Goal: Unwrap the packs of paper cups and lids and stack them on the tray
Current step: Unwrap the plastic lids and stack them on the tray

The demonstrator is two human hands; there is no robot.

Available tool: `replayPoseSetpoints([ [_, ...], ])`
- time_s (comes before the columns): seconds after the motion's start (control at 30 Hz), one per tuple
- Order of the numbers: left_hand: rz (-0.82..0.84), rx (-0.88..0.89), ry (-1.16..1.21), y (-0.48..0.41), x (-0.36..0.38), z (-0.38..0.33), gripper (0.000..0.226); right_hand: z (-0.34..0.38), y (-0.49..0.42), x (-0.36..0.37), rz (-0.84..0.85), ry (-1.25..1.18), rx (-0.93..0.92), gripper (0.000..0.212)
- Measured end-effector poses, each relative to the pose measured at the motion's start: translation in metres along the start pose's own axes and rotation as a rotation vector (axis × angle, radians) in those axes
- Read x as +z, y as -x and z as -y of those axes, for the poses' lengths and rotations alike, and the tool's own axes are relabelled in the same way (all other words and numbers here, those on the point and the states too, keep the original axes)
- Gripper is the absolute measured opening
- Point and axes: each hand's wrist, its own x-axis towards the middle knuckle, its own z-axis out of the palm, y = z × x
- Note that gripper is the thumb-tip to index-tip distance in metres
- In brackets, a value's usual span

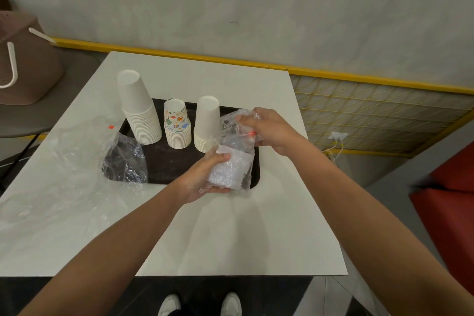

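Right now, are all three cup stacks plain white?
No, the middle stack has a colourful print; the left stack and right stack are white.

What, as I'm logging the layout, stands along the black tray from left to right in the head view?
Tall stack of plain white paper cups → shorter stack topped by a patterned paper cup → low stack of plain white paper cups.

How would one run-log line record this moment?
step: unwrapping | left hand: holds wrapped pack | right hand: pinches wrapper top | tray: three cup stacks
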Motion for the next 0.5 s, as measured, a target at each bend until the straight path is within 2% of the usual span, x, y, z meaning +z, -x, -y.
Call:
replayPoseSetpoints([
  [0.1, -0.013, -0.032, -0.003, 0.003, 0.001, -0.001, 0.025, 0.004, 0.000, 0.001, 0.025, -0.305, -0.036, 0.009],
  [0.17, -0.011, -0.044, 0.016, 0.004, 0.001, -0.002, 0.016, 0.003, -0.001, 0.000, 0.102, -0.566, -0.056, 0.012],
  [0.27, -0.011, -0.031, 0.088, 0.005, 0.003, -0.004, 0.014, -0.008, -0.002, -0.005, 0.230, -0.830, -0.031, 0.043],
  [0.33, -0.001, -0.024, 0.134, 0.005, 0.002, -0.005, 0.021, -0.020, -0.004, -0.009, 0.251, -0.890, -0.040, 0.038],
  [0.4, 0.009, -0.027, 0.149, 0.005, -0.002, -0.005, 0.033, -0.030, -0.006, -0.013, 0.247, -0.783, -0.035, 0.028],
  [0.5, 0.037, -0.059, 0.133, 0.004, -0.006, -0.005, 0.040, -0.028, -0.003, -0.012, 0.227, -0.213, -0.077, 0.028],
])
